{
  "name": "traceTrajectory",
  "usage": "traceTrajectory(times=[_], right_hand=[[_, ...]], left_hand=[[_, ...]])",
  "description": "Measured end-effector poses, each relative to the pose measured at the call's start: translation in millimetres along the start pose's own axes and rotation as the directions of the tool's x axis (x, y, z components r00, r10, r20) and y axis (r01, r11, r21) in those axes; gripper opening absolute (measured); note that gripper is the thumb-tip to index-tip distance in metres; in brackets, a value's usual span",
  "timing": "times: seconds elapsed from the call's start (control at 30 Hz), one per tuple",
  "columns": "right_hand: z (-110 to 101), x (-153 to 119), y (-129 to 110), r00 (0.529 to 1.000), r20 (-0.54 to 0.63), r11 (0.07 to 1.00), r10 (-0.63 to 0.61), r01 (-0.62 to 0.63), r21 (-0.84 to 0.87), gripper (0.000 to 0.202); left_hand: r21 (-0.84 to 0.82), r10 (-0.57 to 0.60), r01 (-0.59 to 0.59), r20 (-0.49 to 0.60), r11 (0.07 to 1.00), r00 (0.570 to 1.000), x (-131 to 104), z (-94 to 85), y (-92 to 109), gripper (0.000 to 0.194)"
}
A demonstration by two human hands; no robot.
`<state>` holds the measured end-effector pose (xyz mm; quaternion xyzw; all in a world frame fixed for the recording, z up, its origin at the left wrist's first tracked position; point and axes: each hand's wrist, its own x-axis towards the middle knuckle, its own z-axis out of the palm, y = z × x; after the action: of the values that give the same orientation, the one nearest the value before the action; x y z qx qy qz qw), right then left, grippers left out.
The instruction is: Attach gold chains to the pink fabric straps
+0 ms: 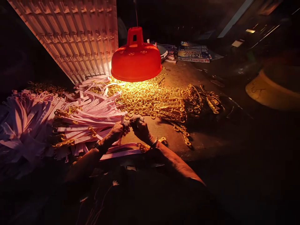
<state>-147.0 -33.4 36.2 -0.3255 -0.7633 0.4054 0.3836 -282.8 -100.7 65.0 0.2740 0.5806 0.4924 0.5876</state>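
Both hands are close together over the worktable, just in front of the lamp's bright patch. My left hand (117, 132) is closed in a pinch on a narrow pale strap (122, 119), whose end stands up beside the fingers. My right hand (142, 130) is also closed, its fingertips almost meeting the left ones; what it grips is too small and dark to make out. The fingertips look wrapped. Under the wrists lies another pale strap (124, 153) with a gold chain piece (144, 147) at its end. Left of the hands spreads a pile of pink-lit straps (93, 115), some with gold fittings.
A red lamp (136, 62) hangs low over a heap of gold rings (138, 98). Gold chain pieces (172, 109) lie to the right. A larger strap pile (25, 122) fills the left. Behind stand a ribbed panel (77, 34) and printed packets (193, 52); a yellowish container (267, 90) is at right.
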Motion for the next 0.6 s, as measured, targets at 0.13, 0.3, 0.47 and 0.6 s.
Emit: traceTrajectory(times=[0.13,0.3,0.47,0.6], right_hand=[[-19.6,26.8,-11.3,0.976,-0.027,0.871,0.215,-0.180,0.457,0.036],[-57.9,47.6,-20.2,0.952,0.010,0.725,0.305,-0.240,0.646,0.040],[-48.9,32.3,-17.3,0.962,0.136,0.894,0.237,-0.271,0.358,0.043],[-25.7,18.5,-14.0,0.963,0.148,0.906,0.226,-0.264,0.330,0.039]], left_hand=[[-0.158,0.190,-0.197,-0.057,0.968,0.980,4.4,7.3,-3.6,0.041],[-0.293,0.109,-0.130,-0.089,0.947,0.990,4.5,15.7,0.8,0.051],[-0.313,0.044,-0.063,-0.068,0.948,0.997,3.0,17.9,8.7,0.039],[-0.291,0.018,-0.033,-0.051,0.956,0.999,5.4,19.1,7.2,0.034]])
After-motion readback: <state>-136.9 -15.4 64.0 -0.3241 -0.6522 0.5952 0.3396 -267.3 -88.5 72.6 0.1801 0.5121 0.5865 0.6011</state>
